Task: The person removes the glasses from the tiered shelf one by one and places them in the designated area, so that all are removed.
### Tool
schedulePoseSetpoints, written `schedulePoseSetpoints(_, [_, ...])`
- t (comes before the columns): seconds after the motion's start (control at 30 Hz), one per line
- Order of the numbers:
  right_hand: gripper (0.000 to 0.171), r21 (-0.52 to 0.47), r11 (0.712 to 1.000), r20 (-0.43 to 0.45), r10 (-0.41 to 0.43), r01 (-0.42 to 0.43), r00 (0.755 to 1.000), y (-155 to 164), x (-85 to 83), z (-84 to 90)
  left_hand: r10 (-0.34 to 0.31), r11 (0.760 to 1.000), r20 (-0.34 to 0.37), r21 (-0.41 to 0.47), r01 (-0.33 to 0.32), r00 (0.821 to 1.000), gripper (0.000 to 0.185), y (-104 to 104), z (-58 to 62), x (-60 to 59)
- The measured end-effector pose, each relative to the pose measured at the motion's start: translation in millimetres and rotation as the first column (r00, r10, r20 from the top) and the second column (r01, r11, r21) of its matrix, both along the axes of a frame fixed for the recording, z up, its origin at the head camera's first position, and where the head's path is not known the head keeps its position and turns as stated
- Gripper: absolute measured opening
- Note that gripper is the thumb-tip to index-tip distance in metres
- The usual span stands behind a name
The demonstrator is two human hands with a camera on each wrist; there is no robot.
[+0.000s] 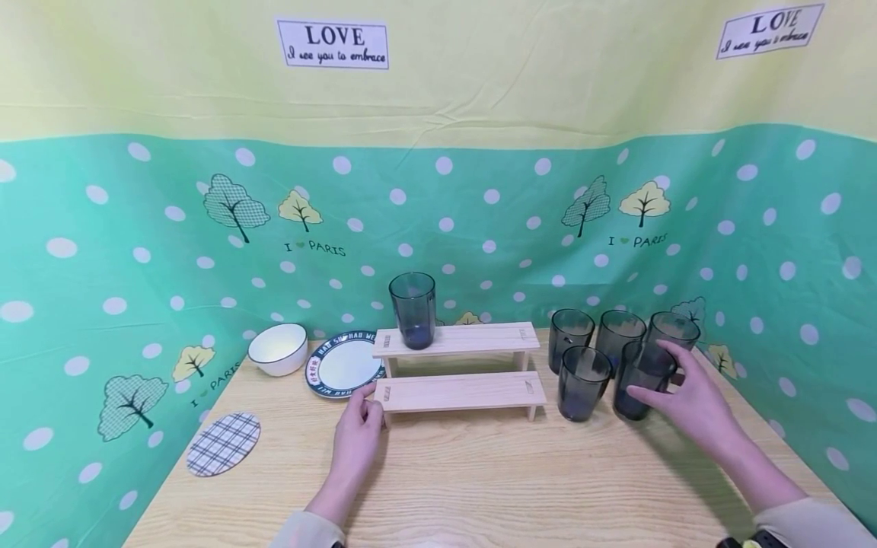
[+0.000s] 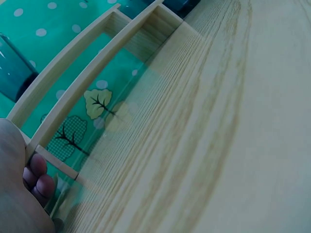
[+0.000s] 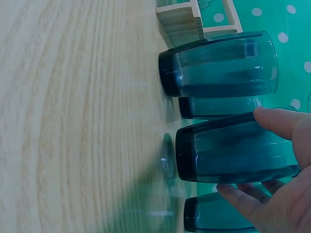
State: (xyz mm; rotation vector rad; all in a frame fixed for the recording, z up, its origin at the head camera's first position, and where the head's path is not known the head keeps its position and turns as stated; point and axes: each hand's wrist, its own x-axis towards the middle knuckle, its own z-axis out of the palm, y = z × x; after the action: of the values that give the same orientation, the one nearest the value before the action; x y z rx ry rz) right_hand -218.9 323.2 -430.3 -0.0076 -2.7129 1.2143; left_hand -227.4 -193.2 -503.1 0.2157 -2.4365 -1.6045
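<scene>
My right hand [image 1: 692, 399] is at the cluster of dark glasses near the desk's right edge, thumb and fingers curving round the front-right glass [image 1: 636, 388] of the group. From the right wrist view the thumb lies along one side of that glass [image 3: 233, 153] and the fingers come round the other, so I judge the hand is closing on it; the grip looks light rather than firm. Four more glasses [image 1: 582, 380] stand just beside it, some touching or nearly so.

My left hand [image 1: 356, 438] rests at the left end of the wooden two-step rack [image 1: 459, 392], fingertips curled against its lower shelf. One glass on the upper step [image 1: 412, 310] stands upright at that step's left end.

I judge the glass smooth, rigid and fairly light, with tinted walls that could slip in a loose grip, and breakable if it is real glass, which I cannot tell. Mid-height on the wall, thumb opposite fingers, seems the safest hold, since neighbours crowd it closely and could be knocked.

Towards the back-left of the desk sit a white bowl [image 1: 277, 348] and a blue-rimmed plate [image 1: 342, 365]; a checked oval mat [image 1: 223, 444] lies near the left edge.
</scene>
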Motion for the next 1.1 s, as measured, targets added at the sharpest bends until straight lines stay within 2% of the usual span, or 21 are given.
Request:
schedulePoseSetpoints(0.23, [0.121, -0.006, 1.000, 0.018, -0.013, 0.013, 1.000, 0.4, -0.4, -2.8, 0.003, 1.000, -0.091, -0.014, -0.005, 0.996, 0.048, 0.4, -2.8, 1.5])
schedulePoseSetpoints(0.47, [0.121, -0.018, 1.000, 0.039, -0.011, 0.012, 0.999, 0.6, -1.1, -4.8, 0.017, 0.999, -0.044, -0.032, -0.018, 0.999, 0.048, -1.4, -4.2, -0.3])
schedulePoseSetpoints(0.73, [0.119, -0.021, 1.000, 0.044, -0.004, 0.005, 0.999, 1.3, -0.6, -7.0, 0.020, 0.999, -0.028, -0.042, -0.021, 0.999, 0.048, -1.8, -4.5, 0.1])
schedulePoseSetpoints(1.1, [0.121, -0.064, 0.996, 0.036, 0.058, -0.056, 0.998, 3.2, 2.5, -7.7, 0.008, 0.999, -0.021, -0.034, -0.009, 1.000, 0.048, -2.3, -3.0, -2.5])
